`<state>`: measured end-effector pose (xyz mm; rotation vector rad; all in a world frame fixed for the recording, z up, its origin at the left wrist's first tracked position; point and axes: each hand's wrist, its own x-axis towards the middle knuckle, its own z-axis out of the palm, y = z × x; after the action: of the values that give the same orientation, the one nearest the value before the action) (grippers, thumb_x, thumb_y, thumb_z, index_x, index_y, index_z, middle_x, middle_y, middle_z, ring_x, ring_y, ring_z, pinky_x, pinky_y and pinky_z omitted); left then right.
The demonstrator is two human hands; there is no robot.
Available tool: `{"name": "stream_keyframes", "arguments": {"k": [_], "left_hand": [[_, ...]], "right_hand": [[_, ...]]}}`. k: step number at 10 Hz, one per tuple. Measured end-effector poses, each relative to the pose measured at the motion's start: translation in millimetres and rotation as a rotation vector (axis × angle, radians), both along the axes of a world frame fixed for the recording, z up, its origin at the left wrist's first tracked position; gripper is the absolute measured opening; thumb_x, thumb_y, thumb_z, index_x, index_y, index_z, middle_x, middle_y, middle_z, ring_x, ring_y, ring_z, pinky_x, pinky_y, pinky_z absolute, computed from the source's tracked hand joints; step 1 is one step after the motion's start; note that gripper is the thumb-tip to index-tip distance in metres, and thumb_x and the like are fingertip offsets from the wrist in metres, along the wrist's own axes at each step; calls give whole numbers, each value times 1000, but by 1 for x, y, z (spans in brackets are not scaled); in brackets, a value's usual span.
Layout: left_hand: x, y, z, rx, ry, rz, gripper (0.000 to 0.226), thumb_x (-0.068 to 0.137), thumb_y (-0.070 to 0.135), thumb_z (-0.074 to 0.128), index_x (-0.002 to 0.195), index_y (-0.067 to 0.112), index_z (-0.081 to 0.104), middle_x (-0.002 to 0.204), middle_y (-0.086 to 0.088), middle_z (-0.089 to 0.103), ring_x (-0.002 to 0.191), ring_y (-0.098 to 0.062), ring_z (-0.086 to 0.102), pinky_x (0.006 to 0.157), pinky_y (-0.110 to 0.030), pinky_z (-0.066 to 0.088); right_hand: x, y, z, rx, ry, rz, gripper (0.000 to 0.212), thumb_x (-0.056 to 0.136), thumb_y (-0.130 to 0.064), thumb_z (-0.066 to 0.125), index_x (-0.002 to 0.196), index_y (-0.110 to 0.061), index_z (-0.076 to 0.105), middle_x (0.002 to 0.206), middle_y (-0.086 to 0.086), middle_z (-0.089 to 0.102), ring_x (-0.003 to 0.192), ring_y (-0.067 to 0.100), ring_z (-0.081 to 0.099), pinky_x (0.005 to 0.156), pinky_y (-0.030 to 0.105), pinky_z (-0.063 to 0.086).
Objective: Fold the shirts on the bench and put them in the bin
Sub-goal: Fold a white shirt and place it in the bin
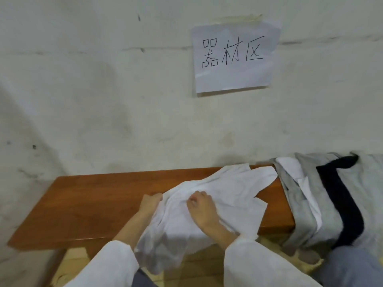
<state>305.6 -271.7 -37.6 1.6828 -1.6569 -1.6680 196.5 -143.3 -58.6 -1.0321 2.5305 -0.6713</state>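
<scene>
Both left hand [149,204] and right hand [204,212] pinch the white shirt [226,189] with curled fingers [194,200]; its overhang may drag it off the surface [83,204].

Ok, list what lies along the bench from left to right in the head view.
Bare end of the bench → left hand → white shirt → pile of grey and dark clothes.

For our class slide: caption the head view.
Left hand and right hand grip a white shirt on the wooden bench; more clothes piled beside.
</scene>
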Motion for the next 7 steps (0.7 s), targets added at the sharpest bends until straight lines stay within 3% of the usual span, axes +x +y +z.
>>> {"name": "stream_keyframes", "arguments": {"k": [1,2,3,4,5,6,7], "left_hand": [[-15,-5,-9,98,-2,-12,38,89,28,56,115,1,57,100,-11,64,88,-27,61,74,-36,50],[-33,1,-4,261,118,-106,36,84,28,66,111,4,64,104,-19,69,95,-33,65,84,-41,52],[-63,19,-5,132,169,-338,37,83,23,72,117,14,61,110,-3,64,102,-23,61,88,-35,51],[-99,45,-14,-212,224,-422,39,85,2,64,119,19,58,111,7,55,107,-15,55,79,-14,43],[-121,60,-29,-567,148,-509,32,87,-6,51,101,15,70,100,6,66,99,-16,61,77,-7,44],[-126,42,-51,-1022,-79,-596,34,80,-1,60,104,19,72,102,-2,71,97,-22,62,91,-31,47],[-117,9,-64,-1170,-381,-589,43,82,4,57,123,17,61,121,-9,64,118,-26,54,107,-45,34]], "right_hand": [[-31,44,-19,-39,182,-337,45,98,-43,38,137,-20,38,143,3,40,130,21,39,112,32,26],[-63,84,-38,35,214,-413,67,96,-51,34,149,-15,15,157,8,17,145,27,16,118,39,8],[-90,99,-50,226,251,-393,74,96,-57,17,151,-14,-8,159,9,-7,147,27,-7,118,43,-6],[-110,94,-47,255,282,-270,77,88,-64,0,150,-20,-12,159,6,-14,146,25,-13,114,41,-13],[-137,76,-44,279,331,-130,95,66,-66,-20,150,-24,-12,158,5,-15,146,23,-14,115,41,-13],[-166,51,-45,274,360,-33,110,57,-77,-32,150,-23,-12,158,4,-15,146,21,-13,116,40,-10],[-183,29,-45,265,376,66,98,65,-71,-20,151,-24,-10,159,2,-14,146,18,-14,117,39,-11]]}}
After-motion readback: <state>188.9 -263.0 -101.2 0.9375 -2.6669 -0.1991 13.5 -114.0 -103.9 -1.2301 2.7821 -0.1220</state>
